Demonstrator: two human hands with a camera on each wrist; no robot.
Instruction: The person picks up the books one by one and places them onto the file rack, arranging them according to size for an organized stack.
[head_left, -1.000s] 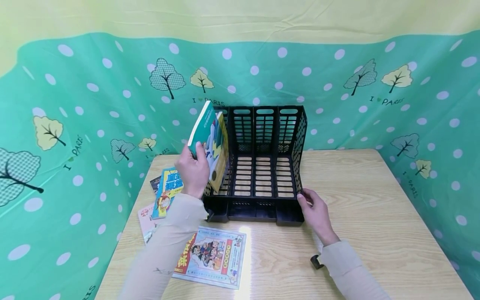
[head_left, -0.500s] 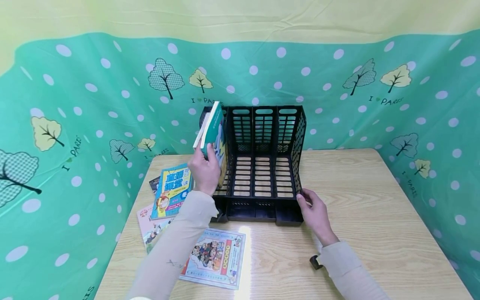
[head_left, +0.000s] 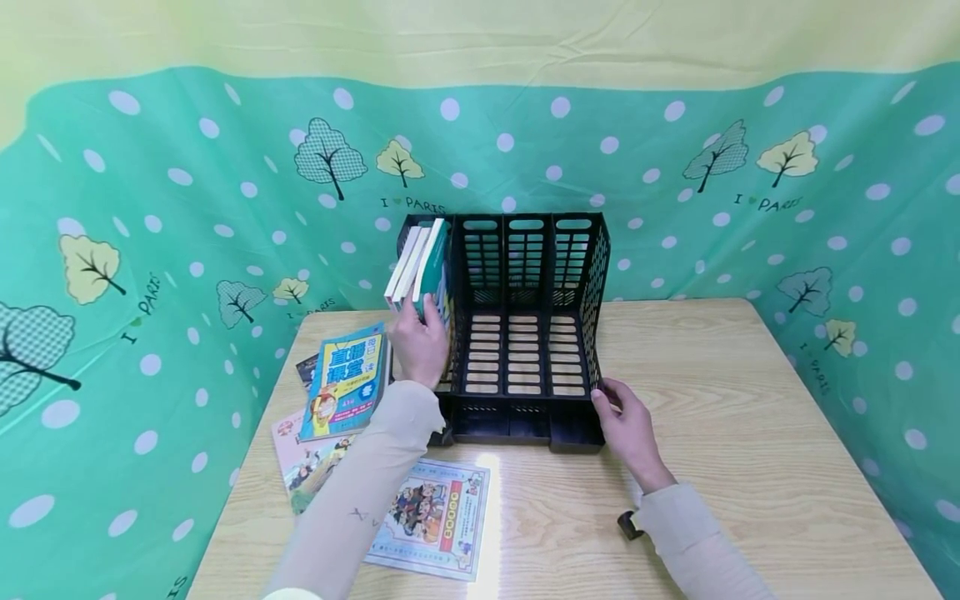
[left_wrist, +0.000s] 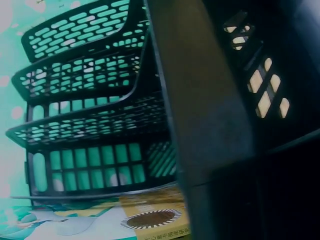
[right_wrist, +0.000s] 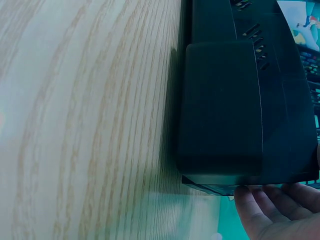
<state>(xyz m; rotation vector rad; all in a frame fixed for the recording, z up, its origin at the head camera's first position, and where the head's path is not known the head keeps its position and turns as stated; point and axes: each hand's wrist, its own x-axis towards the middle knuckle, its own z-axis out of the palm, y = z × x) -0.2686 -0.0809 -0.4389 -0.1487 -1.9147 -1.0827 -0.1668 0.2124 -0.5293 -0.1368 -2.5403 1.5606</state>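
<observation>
My left hand (head_left: 420, 342) grips several thin books (head_left: 428, 260), the rightmost green-covered. They stand in the leftmost compartment of a black file rack (head_left: 528, 408), white page edges up and leaning slightly. In the left wrist view, a yellow and white book cover (left_wrist: 150, 220) shows low beside a rack divider (left_wrist: 80, 127); the left hand is out of that view. My right hand (head_left: 630, 429) holds the rack's front right corner, thumb on the near side. In the right wrist view, that hand's fingers (right_wrist: 275, 200) lie against the outside of the rack's side wall.
Left of the rack, a blue and yellow book (head_left: 348, 379) overlaps a pink-edged book (head_left: 303, 467) and a dark one (head_left: 306, 371). A light blue booklet (head_left: 442, 525) lies in front on the wooden table (head_left: 697, 375). A green patterned cloth (head_left: 645, 167) surrounds the table.
My left hand has moved right with the books, bringing them from a tilt outside the rack to more upright in the leftmost compartment. More page edges now show. The right hand keeps its place.
</observation>
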